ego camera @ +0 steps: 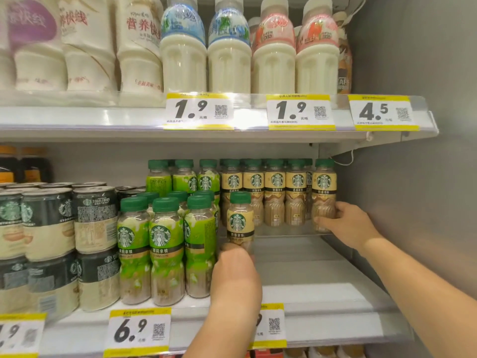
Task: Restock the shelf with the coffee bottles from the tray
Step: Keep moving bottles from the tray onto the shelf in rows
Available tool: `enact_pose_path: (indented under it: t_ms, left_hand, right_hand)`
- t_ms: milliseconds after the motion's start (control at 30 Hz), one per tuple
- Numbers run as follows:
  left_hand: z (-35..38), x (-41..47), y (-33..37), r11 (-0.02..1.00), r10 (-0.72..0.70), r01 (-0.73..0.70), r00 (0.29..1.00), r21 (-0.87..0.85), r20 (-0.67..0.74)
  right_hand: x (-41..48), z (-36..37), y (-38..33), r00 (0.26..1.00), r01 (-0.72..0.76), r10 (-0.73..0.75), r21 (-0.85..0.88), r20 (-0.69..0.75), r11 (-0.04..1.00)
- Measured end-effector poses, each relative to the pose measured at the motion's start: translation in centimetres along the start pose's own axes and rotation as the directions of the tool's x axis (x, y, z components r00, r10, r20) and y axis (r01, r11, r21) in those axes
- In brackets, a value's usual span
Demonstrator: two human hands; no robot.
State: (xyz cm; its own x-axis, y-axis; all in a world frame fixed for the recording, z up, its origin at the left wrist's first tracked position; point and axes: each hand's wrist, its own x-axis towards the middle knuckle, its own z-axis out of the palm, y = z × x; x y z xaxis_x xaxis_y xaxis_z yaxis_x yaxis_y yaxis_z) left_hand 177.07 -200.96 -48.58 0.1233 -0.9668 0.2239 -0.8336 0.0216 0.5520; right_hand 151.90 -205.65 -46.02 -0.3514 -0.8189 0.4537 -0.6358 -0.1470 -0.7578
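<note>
While the left hand (236,277) grips a green-capped, cream-labelled plastic coffee bottle (240,223) just right of the green-labelled bottles (160,241), the right hand (347,223) clasps a second such bottle (324,192) farther right; the person should seat both upright, labels forward.

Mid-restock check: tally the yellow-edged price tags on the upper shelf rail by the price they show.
Yellow-edged white paper price tags marked 1.9: 2
Yellow-edged white paper price tag marked 4.5: 1
Total: 3
</note>
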Motion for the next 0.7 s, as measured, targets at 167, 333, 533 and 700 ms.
enact_pose_path:
  t_ms: [167, 333, 533, 700]
  left_hand:
    - [-0.3, 0.3, -0.1, 0.994, 0.056, -0.054, 0.998, 0.096, -0.016]
    - [0.0, 1.3, -0.4, 0.987, 0.043, -0.033, 0.997, 0.155, -0.066]
    - [0.1, 2.6, 0.4, 0.994, -0.108, 0.108, 0.994, 0.026, 0.007]
    - [0.0, 2.4, 1.1, 0.987, -0.158, 0.158, 0.987, -0.033, 0.001]
  right_hand:
    - [0.5, 0.9, 0.1, 1.0, 0.004, -0.005, -0.038, -0.011, 0.999]
    - [1.1, 1.3, 0.5, 0.998, -0.018, 0.018, 0.002, -0.054, 1.0]
    - [2.0, 1.8, 1.1, 0.999, 0.02, -0.019, 0.018, -0.046, 1.0]
    - [3.2, 1.8, 1.5, 1.0, 0.004, -0.004, -0.015, -0.004, 1.0]
